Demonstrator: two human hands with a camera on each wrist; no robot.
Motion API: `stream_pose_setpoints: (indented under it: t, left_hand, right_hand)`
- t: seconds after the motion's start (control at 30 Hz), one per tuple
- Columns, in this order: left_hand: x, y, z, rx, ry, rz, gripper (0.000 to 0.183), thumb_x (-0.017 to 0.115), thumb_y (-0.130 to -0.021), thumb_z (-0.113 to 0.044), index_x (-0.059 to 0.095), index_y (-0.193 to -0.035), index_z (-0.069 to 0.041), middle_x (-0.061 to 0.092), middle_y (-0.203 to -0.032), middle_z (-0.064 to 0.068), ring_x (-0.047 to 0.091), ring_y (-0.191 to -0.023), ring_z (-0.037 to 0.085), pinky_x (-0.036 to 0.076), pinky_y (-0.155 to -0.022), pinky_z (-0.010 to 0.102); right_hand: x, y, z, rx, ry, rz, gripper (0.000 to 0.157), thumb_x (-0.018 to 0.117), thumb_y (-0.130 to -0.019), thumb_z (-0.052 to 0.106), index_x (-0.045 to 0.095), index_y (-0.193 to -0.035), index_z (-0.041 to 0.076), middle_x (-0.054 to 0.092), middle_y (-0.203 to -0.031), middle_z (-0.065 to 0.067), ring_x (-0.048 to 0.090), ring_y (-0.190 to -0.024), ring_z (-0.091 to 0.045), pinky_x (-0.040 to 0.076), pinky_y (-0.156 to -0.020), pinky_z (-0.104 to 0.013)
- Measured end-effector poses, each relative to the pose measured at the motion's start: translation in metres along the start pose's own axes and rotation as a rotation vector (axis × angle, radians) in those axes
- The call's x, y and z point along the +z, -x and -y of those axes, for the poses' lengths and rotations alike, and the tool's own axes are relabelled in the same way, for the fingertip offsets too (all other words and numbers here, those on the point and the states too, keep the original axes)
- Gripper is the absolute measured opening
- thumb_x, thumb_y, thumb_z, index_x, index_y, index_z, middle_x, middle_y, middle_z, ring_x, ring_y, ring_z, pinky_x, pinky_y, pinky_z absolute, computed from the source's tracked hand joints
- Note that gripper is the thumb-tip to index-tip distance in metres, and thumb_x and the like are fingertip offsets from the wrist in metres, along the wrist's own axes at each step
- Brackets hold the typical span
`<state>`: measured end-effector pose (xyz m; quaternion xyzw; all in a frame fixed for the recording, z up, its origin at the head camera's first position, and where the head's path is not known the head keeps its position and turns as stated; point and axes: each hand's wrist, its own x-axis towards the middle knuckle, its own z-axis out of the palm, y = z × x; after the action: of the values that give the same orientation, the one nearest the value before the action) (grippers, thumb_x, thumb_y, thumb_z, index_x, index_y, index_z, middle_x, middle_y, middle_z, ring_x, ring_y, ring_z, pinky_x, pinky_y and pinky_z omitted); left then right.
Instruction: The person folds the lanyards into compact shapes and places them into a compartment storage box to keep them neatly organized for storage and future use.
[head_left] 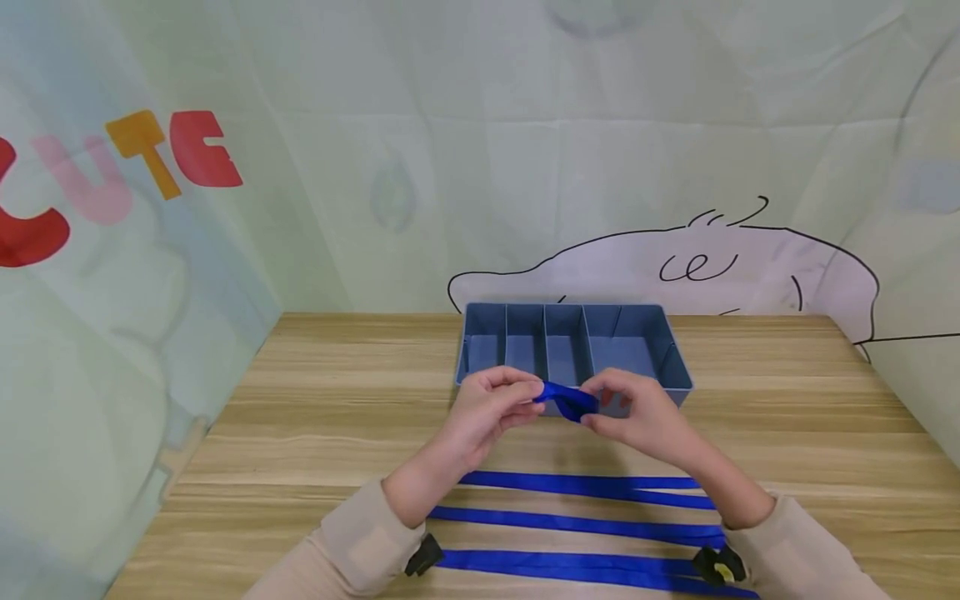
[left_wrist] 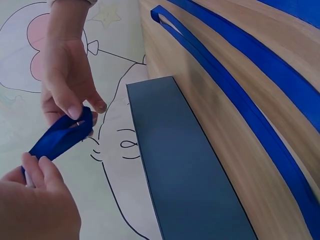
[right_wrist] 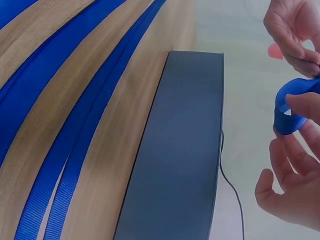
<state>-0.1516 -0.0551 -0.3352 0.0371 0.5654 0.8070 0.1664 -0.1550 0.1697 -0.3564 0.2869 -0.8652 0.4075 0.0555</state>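
Observation:
A short blue ribbon (head_left: pixel 564 398), folded into a loop, is held up between both hands in front of the box. My left hand (head_left: pixel 487 417) pinches one end of it between thumb and fingers. At the looped end, my right hand (head_left: pixel 648 417) grips the ribbon with its thumb and fingers. The round opening of the loop (right_wrist: pixel 282 112) shows in the right wrist view. Below the hands, several long strips of blue ribbon (head_left: pixel 577 523) lie across the wooden table (head_left: pixel 337 433), roughly side by side; the forearms cover some of their ends.
A grey-blue divided box (head_left: pixel 626 352) stands at the back of the table, just beyond the hands, with several compartments. Behind it hangs a printed cloth (head_left: pixel 360 167). Dark wrist devices (head_left: pixel 423 556) sit at both sleeve cuffs.

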Motion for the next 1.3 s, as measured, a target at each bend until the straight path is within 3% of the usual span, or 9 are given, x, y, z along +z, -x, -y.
stream_pose_setpoints:
  t: [0.2, 0.37, 0.53, 0.63, 0.7, 0.83, 1.03, 1.17, 1.3]
  left_hand:
    - [-0.007, -0.001, -0.002, 0.018, -0.078, -0.009, 0.008, 0.065, -0.085, -0.002, 0.066, -0.091, 0.004, 0.067, -0.075, 0.004, 0.066, -0.065, 0.012, 0.055, -0.072, 0.031]
    - [-0.011, -0.002, -0.001, -0.011, -0.112, 0.006, 0.013, 0.064, -0.085, 0.001, 0.064, -0.095, 0.008, 0.068, -0.077, 0.004, 0.067, -0.068, 0.013, 0.055, -0.071, 0.029]
    - [-0.009, -0.003, 0.001, -0.032, -0.169, 0.033, 0.019, 0.065, -0.085, 0.001, 0.062, -0.1, 0.012, 0.069, -0.079, 0.005, 0.067, -0.069, 0.012, 0.055, -0.072, 0.03]
    - [-0.006, -0.004, 0.001, -0.04, -0.189, 0.058, 0.021, 0.065, -0.085, -0.001, 0.062, -0.101, 0.012, 0.068, -0.079, 0.005, 0.067, -0.069, 0.012, 0.055, -0.076, 0.033]
    - [-0.004, -0.003, 0.001, -0.048, -0.194, 0.073, 0.021, 0.065, -0.085, -0.001, 0.062, -0.101, 0.012, 0.068, -0.079, 0.004, 0.066, -0.069, 0.011, 0.054, -0.077, 0.034]
    - [-0.001, -0.003, 0.001, -0.053, -0.195, 0.091, 0.019, 0.065, -0.085, 0.0, 0.062, -0.099, 0.012, 0.067, -0.078, 0.004, 0.066, -0.067, 0.011, 0.055, -0.075, 0.031]
    - [-0.002, -0.002, -0.003, -0.025, -0.187, 0.092, 0.017, 0.063, -0.085, 0.003, 0.062, -0.099, 0.013, 0.066, -0.076, 0.004, 0.065, -0.066, 0.011, 0.055, -0.072, 0.029]
    - [-0.005, -0.002, -0.005, -0.002, -0.173, 0.071, 0.017, 0.063, -0.084, 0.004, 0.062, -0.098, 0.013, 0.067, -0.074, 0.004, 0.066, -0.064, 0.011, 0.055, -0.07, 0.028]
    - [-0.007, -0.003, -0.004, 0.021, -0.167, 0.057, 0.015, 0.064, -0.083, 0.005, 0.062, -0.096, 0.013, 0.067, -0.076, 0.006, 0.066, -0.065, 0.013, 0.056, -0.07, 0.029]
  right_hand:
    - [-0.007, 0.001, 0.0, 0.002, -0.188, 0.016, 0.014, 0.072, -0.081, 0.008, 0.067, -0.091, 0.016, 0.063, -0.086, 0.005, 0.053, -0.081, -0.016, 0.047, -0.068, -0.032]
    - [-0.014, 0.002, 0.002, -0.044, -0.494, 0.049, 0.014, 0.065, -0.083, -0.003, 0.069, -0.091, 0.008, 0.064, -0.089, -0.004, 0.054, -0.081, -0.02, 0.049, -0.07, -0.03]
    - [-0.016, 0.0, 0.0, -0.125, -0.818, 0.126, 0.016, 0.058, -0.09, 0.0, 0.069, -0.093, 0.011, 0.064, -0.09, -0.001, 0.055, -0.082, -0.017, 0.05, -0.073, -0.027]
    - [-0.015, -0.002, -0.003, -0.199, -0.994, 0.179, 0.016, 0.054, -0.094, 0.004, 0.067, -0.093, 0.012, 0.064, -0.088, 0.001, 0.053, -0.079, -0.016, 0.045, -0.072, -0.024]
    - [-0.014, -0.004, -0.004, -0.247, -1.107, 0.223, 0.015, 0.051, -0.095, 0.007, 0.066, -0.095, 0.011, 0.059, -0.08, 0.001, 0.047, -0.071, -0.016, 0.038, -0.062, -0.024]
    - [-0.011, -0.008, -0.006, -0.309, -1.257, 0.308, 0.016, 0.048, -0.097, 0.008, 0.064, -0.1, 0.009, 0.058, -0.075, 0.0, 0.038, -0.063, -0.019, 0.023, -0.054, -0.031]
    - [-0.013, -0.008, -0.004, -0.317, -1.228, 0.336, 0.017, 0.045, -0.098, 0.009, 0.062, -0.099, 0.009, 0.062, -0.078, -0.001, 0.043, -0.065, -0.018, 0.024, -0.054, -0.033]
    - [-0.019, -0.005, -0.002, -0.218, -1.11, 0.267, 0.026, 0.036, -0.101, 0.011, 0.061, -0.092, 0.014, 0.058, -0.093, -0.001, 0.045, -0.082, -0.018, 0.035, -0.071, -0.029]
    - [-0.024, -0.002, -0.004, -0.101, -1.023, 0.199, 0.038, 0.029, -0.1, 0.005, 0.063, -0.087, 0.018, 0.053, -0.111, 0.0, 0.044, -0.102, -0.017, 0.039, -0.088, -0.033]
